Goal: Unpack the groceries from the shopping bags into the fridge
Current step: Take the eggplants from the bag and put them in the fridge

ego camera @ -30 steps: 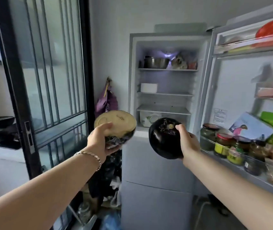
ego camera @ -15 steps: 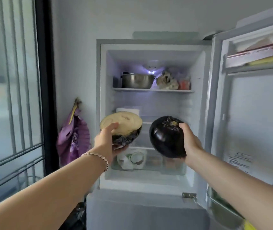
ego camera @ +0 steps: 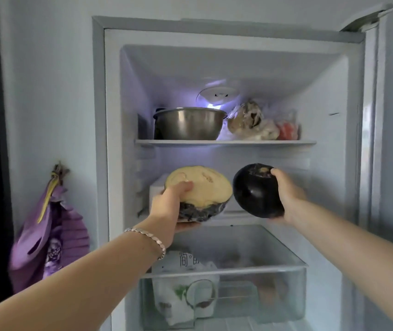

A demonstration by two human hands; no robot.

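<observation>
The open fridge (ego camera: pixel 114 115) fills the view. My left hand (ego camera: pixel 169 204) grips a cut half eggplant (ego camera: pixel 202 187), pale flesh facing up and dark skin below, with my thumb on the cut face. My right hand (ego camera: pixel 288 199) grips a whole round dark purple eggplant (ego camera: pixel 255 192) from its right side. Both are held side by side at the mouth of the middle shelf, above the clear drawer (ego camera: pixel 238 268). No shopping bags are in view.
The top shelf (ego camera: pixel 224 142) carries a steel pot (ego camera: pixel 188 124) and wrapped food bags (ego camera: pixel 253 123). A white box (ego camera: pixel 156 189) sits behind my left hand. A coconut-print pouch (ego camera: pixel 186 290) lies in the drawer. A purple bag (ego camera: pixel 47 232) hangs on the left wall. The fridge door (ego camera: pixel 391 139) stands open at the right.
I have moved closer to the fridge and the view has risen. Both hands carried the eggplants forward to the middle shelf opening. The door's jars have left the view.
</observation>
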